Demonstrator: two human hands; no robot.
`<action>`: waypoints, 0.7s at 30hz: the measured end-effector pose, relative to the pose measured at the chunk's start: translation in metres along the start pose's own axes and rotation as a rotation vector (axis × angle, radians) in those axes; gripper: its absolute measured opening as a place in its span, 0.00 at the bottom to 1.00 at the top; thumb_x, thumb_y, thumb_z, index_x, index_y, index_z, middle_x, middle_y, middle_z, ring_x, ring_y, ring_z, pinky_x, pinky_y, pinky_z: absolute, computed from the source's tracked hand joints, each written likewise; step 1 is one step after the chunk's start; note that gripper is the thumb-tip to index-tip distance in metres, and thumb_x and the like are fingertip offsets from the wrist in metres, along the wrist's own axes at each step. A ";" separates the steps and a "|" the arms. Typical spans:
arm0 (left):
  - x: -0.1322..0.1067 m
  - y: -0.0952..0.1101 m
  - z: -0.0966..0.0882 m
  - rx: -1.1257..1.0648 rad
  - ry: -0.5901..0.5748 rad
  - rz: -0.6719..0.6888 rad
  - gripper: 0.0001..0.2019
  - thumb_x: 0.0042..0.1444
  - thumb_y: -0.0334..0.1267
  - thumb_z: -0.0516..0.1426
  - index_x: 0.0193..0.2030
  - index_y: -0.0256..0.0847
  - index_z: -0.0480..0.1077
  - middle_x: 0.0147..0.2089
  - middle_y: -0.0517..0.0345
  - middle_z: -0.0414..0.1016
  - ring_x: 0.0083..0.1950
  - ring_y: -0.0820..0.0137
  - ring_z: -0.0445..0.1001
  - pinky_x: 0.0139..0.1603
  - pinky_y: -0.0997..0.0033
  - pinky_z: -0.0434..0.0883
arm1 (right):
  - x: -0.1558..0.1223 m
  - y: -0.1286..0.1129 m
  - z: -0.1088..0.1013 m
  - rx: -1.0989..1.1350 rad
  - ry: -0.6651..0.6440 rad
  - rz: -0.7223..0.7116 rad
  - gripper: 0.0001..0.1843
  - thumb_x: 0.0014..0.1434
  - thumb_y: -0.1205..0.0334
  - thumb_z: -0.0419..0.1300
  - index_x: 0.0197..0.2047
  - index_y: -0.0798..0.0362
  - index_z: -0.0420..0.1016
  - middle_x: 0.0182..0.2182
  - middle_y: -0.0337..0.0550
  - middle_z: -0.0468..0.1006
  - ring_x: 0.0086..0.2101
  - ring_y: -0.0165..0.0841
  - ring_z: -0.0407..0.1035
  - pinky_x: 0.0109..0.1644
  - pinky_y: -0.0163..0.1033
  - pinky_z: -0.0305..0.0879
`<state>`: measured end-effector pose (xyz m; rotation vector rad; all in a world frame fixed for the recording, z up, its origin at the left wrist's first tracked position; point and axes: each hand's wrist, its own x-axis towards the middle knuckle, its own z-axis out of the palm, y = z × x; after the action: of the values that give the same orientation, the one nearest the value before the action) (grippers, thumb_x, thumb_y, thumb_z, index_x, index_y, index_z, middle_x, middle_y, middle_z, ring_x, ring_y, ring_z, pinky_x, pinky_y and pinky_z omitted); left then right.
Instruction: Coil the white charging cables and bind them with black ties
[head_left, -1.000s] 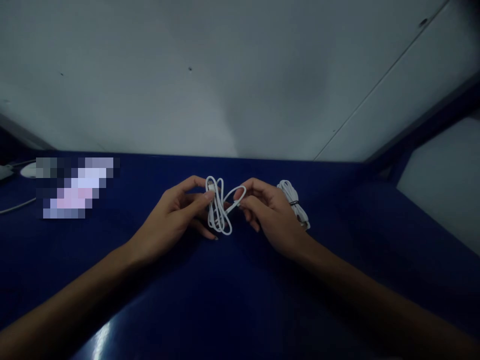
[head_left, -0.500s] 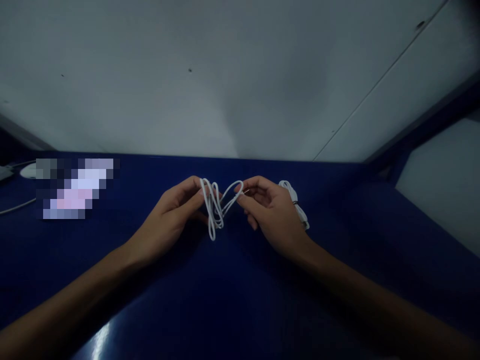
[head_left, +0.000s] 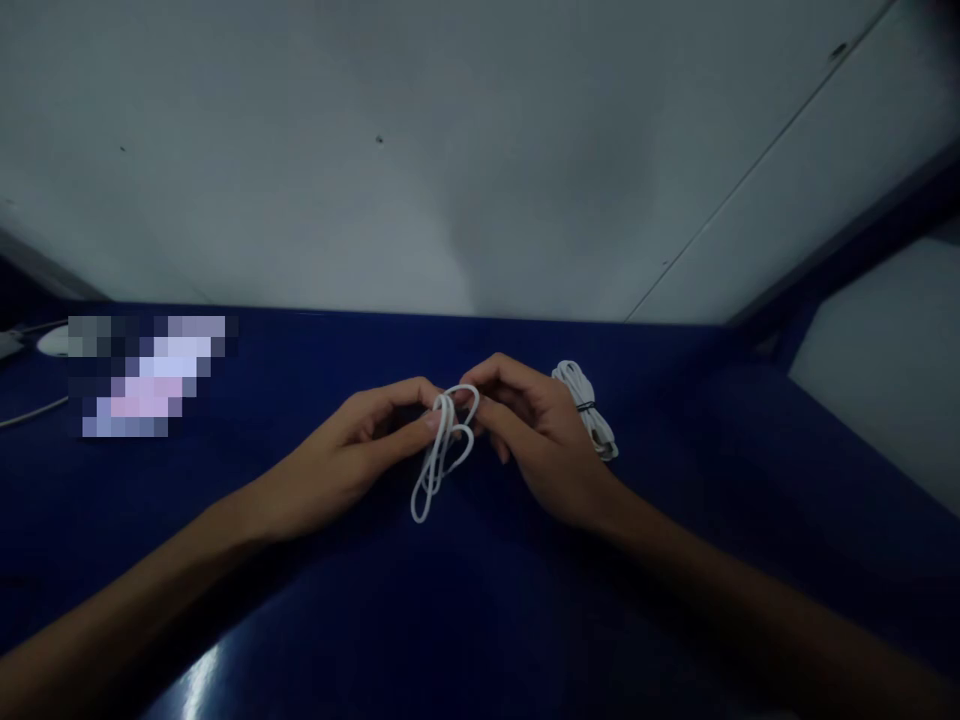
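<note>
A white cable [head_left: 429, 480] hangs in loose loops between my two hands, above the blue table. My left hand [head_left: 375, 430] pinches the loops between thumb and fingers. Close against it, my right hand [head_left: 529, 415] has its thumb and fingertips closed on the cable's upper right part; its fingertips are partly hidden behind the loops. Just beyond my right hand lies a second white cable [head_left: 577, 385], coiled into a bundle with a dark tie round its middle.
The glossy blue table [head_left: 480, 620] runs back to a pale grey wall [head_left: 450, 180]. On the left lie a pixelated bright object [head_left: 150, 385], a white rounded object [head_left: 56, 341] and a thin cord [head_left: 34, 412]. A blue frame [head_left: 847, 255] borders the right side.
My hands have come closer together, my left one moving right and slightly down. The cable's loops have bunched up and now hang lower. The tied bundle stays put.
</note>
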<state>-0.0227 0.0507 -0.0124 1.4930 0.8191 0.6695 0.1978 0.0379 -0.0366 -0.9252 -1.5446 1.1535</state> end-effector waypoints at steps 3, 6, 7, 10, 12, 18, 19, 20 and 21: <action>0.000 0.000 0.002 -0.054 0.007 -0.023 0.08 0.72 0.42 0.65 0.42 0.42 0.80 0.40 0.59 0.78 0.39 0.69 0.73 0.42 0.70 0.71 | -0.001 -0.001 -0.001 0.001 -0.002 0.012 0.11 0.78 0.57 0.59 0.45 0.49 0.81 0.36 0.41 0.79 0.34 0.32 0.72 0.31 0.37 0.65; 0.000 -0.006 0.003 -0.012 0.099 0.004 0.08 0.71 0.44 0.65 0.45 0.43 0.82 0.39 0.58 0.80 0.37 0.69 0.74 0.38 0.71 0.70 | -0.003 0.000 -0.001 0.030 -0.004 0.083 0.13 0.78 0.49 0.59 0.54 0.48 0.79 0.38 0.42 0.78 0.35 0.34 0.73 0.30 0.38 0.68; 0.001 -0.009 0.003 0.025 0.142 0.016 0.08 0.71 0.45 0.66 0.45 0.43 0.82 0.39 0.58 0.81 0.37 0.68 0.75 0.36 0.71 0.70 | -0.004 0.000 0.000 0.046 -0.008 0.108 0.15 0.77 0.48 0.62 0.58 0.47 0.77 0.40 0.42 0.78 0.36 0.35 0.74 0.31 0.38 0.69; 0.003 -0.014 0.003 0.121 0.261 0.064 0.10 0.67 0.46 0.69 0.44 0.43 0.84 0.40 0.56 0.84 0.38 0.65 0.79 0.37 0.70 0.72 | -0.006 0.002 0.003 0.076 -0.006 0.160 0.29 0.69 0.51 0.71 0.69 0.45 0.68 0.48 0.44 0.79 0.42 0.37 0.77 0.33 0.37 0.73; 0.004 -0.015 0.003 0.119 0.304 0.091 0.10 0.64 0.46 0.71 0.43 0.43 0.86 0.41 0.55 0.86 0.41 0.63 0.81 0.41 0.68 0.75 | -0.006 0.004 0.005 0.074 0.013 0.175 0.35 0.67 0.53 0.73 0.71 0.44 0.64 0.50 0.44 0.78 0.42 0.38 0.78 0.33 0.37 0.75; 0.003 -0.007 0.008 0.082 0.316 0.071 0.13 0.72 0.48 0.65 0.43 0.42 0.88 0.41 0.54 0.86 0.43 0.62 0.83 0.48 0.66 0.78 | -0.007 0.003 0.009 0.029 0.133 0.124 0.26 0.66 0.58 0.73 0.61 0.43 0.66 0.52 0.43 0.78 0.38 0.34 0.78 0.30 0.37 0.77; 0.002 -0.006 0.008 0.067 0.317 0.070 0.13 0.72 0.47 0.65 0.45 0.43 0.88 0.42 0.53 0.87 0.45 0.61 0.84 0.50 0.65 0.79 | -0.007 0.003 0.009 0.009 0.143 0.111 0.23 0.67 0.59 0.72 0.58 0.43 0.66 0.52 0.42 0.78 0.37 0.33 0.77 0.30 0.37 0.77; 0.002 -0.006 0.009 0.043 0.318 0.067 0.12 0.72 0.46 0.65 0.47 0.43 0.88 0.45 0.53 0.88 0.46 0.60 0.85 0.52 0.63 0.80 | -0.007 0.003 0.009 -0.008 0.148 0.101 0.20 0.68 0.59 0.71 0.56 0.44 0.67 0.51 0.42 0.78 0.36 0.33 0.77 0.30 0.37 0.77; 0.001 -0.007 0.009 0.014 0.315 0.062 0.10 0.71 0.45 0.67 0.49 0.43 0.88 0.46 0.52 0.89 0.48 0.59 0.86 0.54 0.61 0.81 | -0.007 0.003 0.009 -0.020 0.148 0.097 0.17 0.68 0.59 0.70 0.54 0.44 0.67 0.50 0.42 0.78 0.36 0.33 0.77 0.30 0.38 0.76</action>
<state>-0.0153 0.0467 -0.0200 1.4498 1.0201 0.9629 0.1909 0.0302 -0.0418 -1.0846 -1.4073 1.1123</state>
